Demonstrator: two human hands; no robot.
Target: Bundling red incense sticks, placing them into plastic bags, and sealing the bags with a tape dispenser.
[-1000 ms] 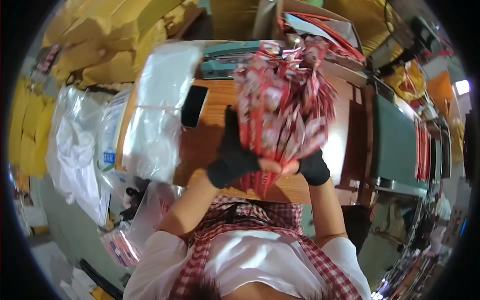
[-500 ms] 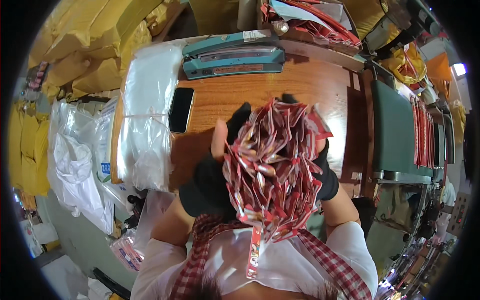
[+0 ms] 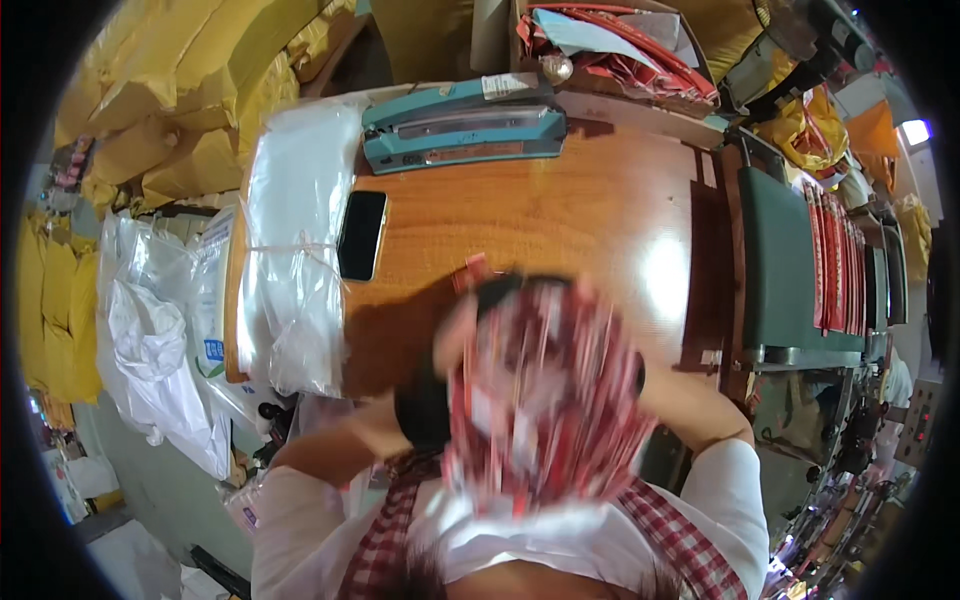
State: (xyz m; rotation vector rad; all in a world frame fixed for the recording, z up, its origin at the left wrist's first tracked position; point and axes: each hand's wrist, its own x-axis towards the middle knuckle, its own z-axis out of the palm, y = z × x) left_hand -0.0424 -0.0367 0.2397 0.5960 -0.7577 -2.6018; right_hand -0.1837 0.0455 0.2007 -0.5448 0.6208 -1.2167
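A thick bunch of small red packets [image 3: 550,400] is held up before my chest, smeared by motion. My left hand [image 3: 430,395], in a black glove that leaves the thumb bare, wraps the bunch's left side. Most of my right hand [image 3: 640,374] lies behind the packets; only a bit of its black glove shows at their right edge. Both hands grip the bunch between them, though their fingers are largely covered. Just beyond the bunch, a single small red packet [image 3: 475,268] appears over the wooden tabletop [image 3: 560,210].
At the table's left lies a tied stack of clear plastic bags [image 3: 292,250], beside a black phone [image 3: 363,235]. A teal bag sealer [image 3: 465,135] stands along the back. Behind it is a box of red wrappers [image 3: 620,50]. A dark green panel [image 3: 775,265] stands right.
The bunch has come nearer my body and is now blurred. A loose red packet shows beyond it on the far side; the one that hung below it is no longer seen.
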